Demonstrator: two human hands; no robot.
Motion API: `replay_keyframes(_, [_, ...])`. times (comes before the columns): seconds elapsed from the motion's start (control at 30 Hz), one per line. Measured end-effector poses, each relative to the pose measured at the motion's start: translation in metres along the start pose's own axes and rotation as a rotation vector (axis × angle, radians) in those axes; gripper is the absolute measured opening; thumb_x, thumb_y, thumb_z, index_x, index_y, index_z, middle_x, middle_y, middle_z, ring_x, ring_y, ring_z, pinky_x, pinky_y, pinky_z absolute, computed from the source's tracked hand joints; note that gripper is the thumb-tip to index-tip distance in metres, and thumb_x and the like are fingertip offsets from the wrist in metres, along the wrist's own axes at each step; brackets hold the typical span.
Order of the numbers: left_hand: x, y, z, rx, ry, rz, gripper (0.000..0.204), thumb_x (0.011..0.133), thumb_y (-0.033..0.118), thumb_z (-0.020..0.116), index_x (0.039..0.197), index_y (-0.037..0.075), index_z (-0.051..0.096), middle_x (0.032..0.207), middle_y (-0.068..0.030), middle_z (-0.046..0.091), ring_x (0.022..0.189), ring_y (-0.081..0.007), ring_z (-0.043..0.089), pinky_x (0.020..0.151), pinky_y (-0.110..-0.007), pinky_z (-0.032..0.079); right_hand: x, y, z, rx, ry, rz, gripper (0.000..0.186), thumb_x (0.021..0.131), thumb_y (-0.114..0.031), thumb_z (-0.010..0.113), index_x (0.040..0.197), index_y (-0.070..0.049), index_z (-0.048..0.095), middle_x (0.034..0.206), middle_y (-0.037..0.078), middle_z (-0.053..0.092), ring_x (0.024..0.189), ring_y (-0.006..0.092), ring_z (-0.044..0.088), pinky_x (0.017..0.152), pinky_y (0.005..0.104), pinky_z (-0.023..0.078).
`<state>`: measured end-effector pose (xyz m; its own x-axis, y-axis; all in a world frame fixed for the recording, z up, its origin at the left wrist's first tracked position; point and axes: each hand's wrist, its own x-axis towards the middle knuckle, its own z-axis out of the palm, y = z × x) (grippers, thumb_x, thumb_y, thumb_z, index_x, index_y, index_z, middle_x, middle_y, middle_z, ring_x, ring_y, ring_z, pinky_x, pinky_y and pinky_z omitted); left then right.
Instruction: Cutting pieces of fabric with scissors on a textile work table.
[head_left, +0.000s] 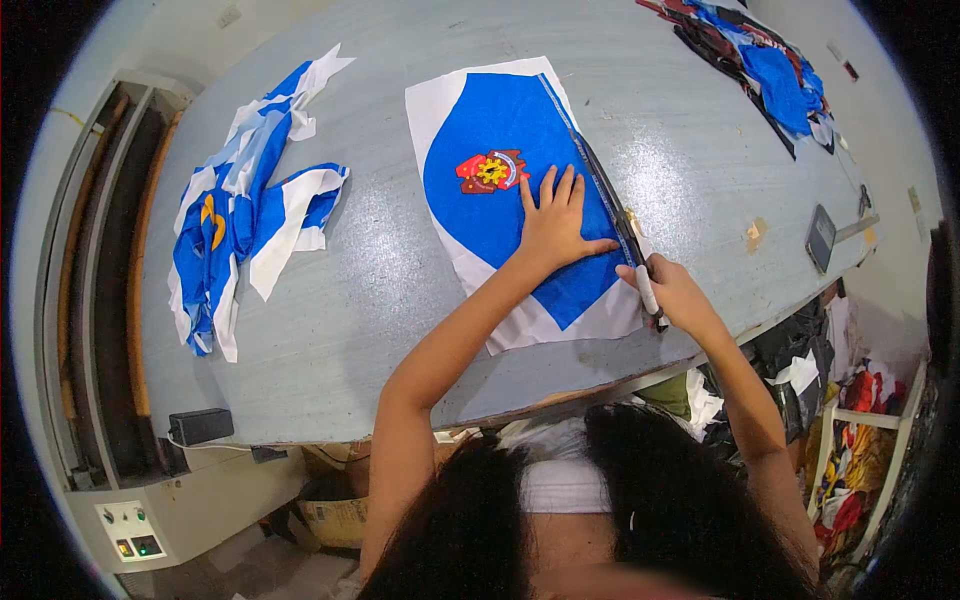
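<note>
A blue fabric panel (485,115) with white margins and a red and yellow emblem (490,171) lies flat on the table. My left hand (557,222) rests on it, fingers spread, just right of the emblem. At the panel's right edge, my right hand (680,296) grips a pair of long dark scissors (625,235) by its white-wrapped handle. The blades point away from me along the border between blue and white. A narrow strip along that edge runs up toward the far corner. How far apart the blades are, I cannot tell.
Blue and white fabric scraps (240,190) lie on the grey table (375,240) to the left. A dark and blue fabric heap (770,80) sits far right, with a phone (821,239) nearer. A black box (201,426) stands at the left corner. A shelf (868,418) holds cloth.
</note>
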<state>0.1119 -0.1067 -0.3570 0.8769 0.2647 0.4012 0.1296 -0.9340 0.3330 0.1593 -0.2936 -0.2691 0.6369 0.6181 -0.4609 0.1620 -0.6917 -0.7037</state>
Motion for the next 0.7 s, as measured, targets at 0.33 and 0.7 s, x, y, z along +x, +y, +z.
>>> replay_keyframes(0.33, [-0.001, 0.001, 0.001, 0.012, 0.005, 0.005, 0.103, 0.056, 0.070, 0.060, 0.125, -0.005, 0.042, 0.137, -0.0179, 0.034, 0.129, -0.0336, 0.024, 0.100, -0.064, 0.002, 0.016, 0.010, -0.004, -0.016, -0.050, -0.026, 0.055, 0.080, -0.049, 0.060, 0.077, 0.004, 0.050, 0.056, 0.008, 0.054, 0.043, 0.0160, 0.056, 0.040, 0.0282, 0.044])
replay_keyframes(0.7, [-0.001, 0.001, 0.000, 0.023, -0.024, -0.013, 0.099, 0.058, 0.067, 0.062, 0.126, -0.003, 0.042, 0.137, -0.0163, 0.033, 0.128, -0.0328, 0.025, 0.102, -0.061, 0.004, 0.019, 0.000, -0.008, 0.018, -0.060, -0.072, 0.058, 0.079, -0.053, 0.059, 0.079, 0.005, 0.051, 0.059, 0.007, 0.053, 0.044, 0.0157, 0.057, 0.040, 0.0273, 0.045])
